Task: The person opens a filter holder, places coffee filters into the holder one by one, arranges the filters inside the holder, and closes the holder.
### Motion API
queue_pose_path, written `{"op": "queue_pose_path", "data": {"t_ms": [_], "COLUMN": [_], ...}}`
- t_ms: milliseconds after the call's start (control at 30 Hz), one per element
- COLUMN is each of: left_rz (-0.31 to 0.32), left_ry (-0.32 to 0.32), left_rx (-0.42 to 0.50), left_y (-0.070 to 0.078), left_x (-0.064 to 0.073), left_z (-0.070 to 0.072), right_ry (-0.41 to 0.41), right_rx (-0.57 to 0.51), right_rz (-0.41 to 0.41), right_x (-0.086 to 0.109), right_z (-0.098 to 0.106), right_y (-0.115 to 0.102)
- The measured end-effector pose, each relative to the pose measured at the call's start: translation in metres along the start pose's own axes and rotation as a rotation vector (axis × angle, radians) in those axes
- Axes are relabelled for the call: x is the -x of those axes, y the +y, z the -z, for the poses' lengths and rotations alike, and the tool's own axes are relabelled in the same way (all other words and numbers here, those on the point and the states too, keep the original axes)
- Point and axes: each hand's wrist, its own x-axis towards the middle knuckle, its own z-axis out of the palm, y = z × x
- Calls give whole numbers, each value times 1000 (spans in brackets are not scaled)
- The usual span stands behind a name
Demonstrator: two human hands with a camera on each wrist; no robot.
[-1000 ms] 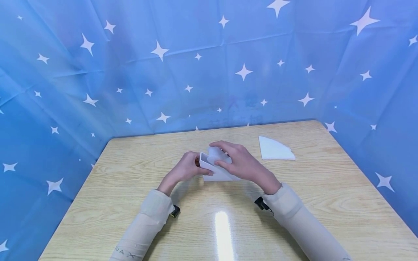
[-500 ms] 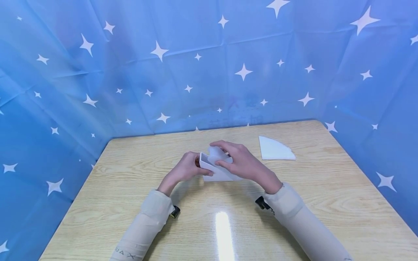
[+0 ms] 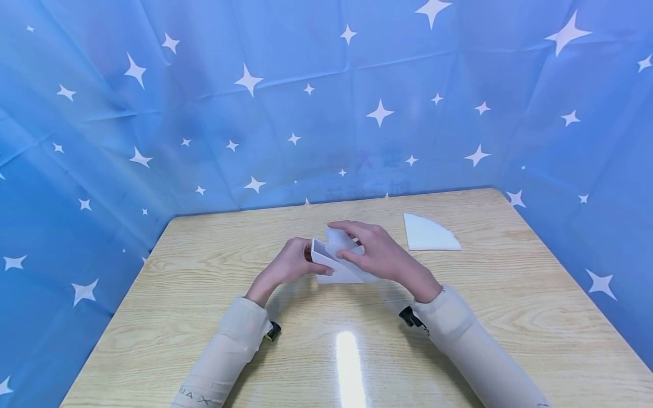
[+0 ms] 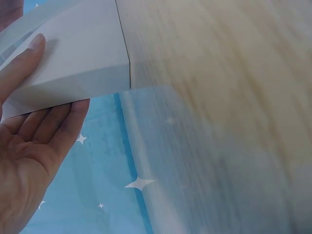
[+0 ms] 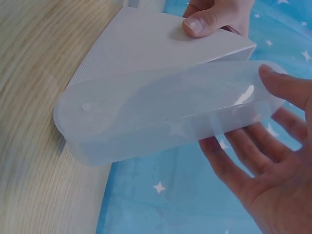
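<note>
My left hand (image 3: 295, 262) grips the left end of a white wedge-shaped box (image 3: 336, 276) in the middle of the table. Its thumb lies along the near face, and the fingers support the other side in the left wrist view. With thumb and fingers my right hand (image 3: 380, 254) holds a translucent plastic lid (image 5: 161, 117), long and rounded at its ends. That lid slants across the box's open top, overlapping the box (image 5: 141, 44) in the right wrist view. At the left end, part of the box's hollow inside shows; the lid and right hand hide the rest.
A white fan-shaped piece (image 3: 431, 233), resembling folded coffee filter paper, lies flat to the right of my right hand. The wooden table (image 3: 194, 317) ends at the back against a blue star-patterned curtain (image 3: 285, 113).
</note>
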Motion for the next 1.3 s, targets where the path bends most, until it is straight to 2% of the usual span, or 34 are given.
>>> {"op": "queue_pose_path", "data": {"t_ms": [1300], "left_rz": [-16], "left_ry": [-1], "left_rx": [14], "left_y": [-3], "left_x": [-1], "left_z": [-1], "right_ry": [-19], "right_rx": [-51], "right_rz": [-24], "right_x": [1], "right_z": [5], "right_y": [1]}}
